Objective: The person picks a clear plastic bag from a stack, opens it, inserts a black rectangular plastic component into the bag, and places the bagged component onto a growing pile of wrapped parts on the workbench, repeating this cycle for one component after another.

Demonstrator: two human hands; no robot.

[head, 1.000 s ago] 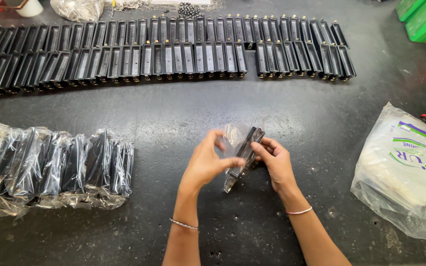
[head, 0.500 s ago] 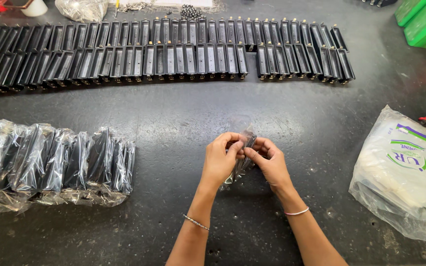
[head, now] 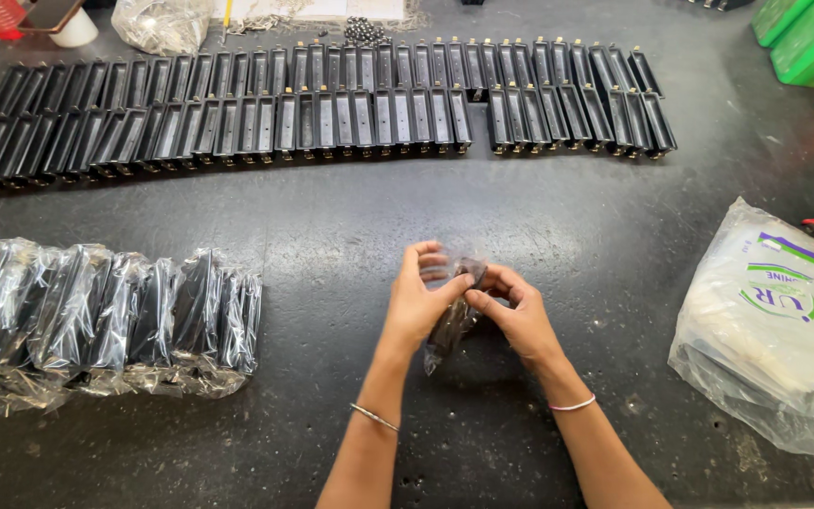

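Left hand: the left hand [head: 418,300] grasped the top of a small clear bag [head: 451,316] at centre frame, fingers pinched on the film.
Right hand: the right hand [head: 512,316] gripped the same bag from the other side.
Bagged item: a black part [head: 468,273] sat inside the bag, just above the dark table [head: 539,207].
Step in hand: seemingly closing the bag's mouth around the part.
Next move calls for: steady pinching and folding, probably.
Left of frame: wrapped black parts [head: 105,316] lay in a row.
Top of frame: unwrapped black parts [head: 313,108] were lined up.

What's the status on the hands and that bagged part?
Left hand and right hand both pinching the black part in its clear plastic sleeve, held just above the dark table. Bagged parts row off left, white plastic bag right; nothing blocking.
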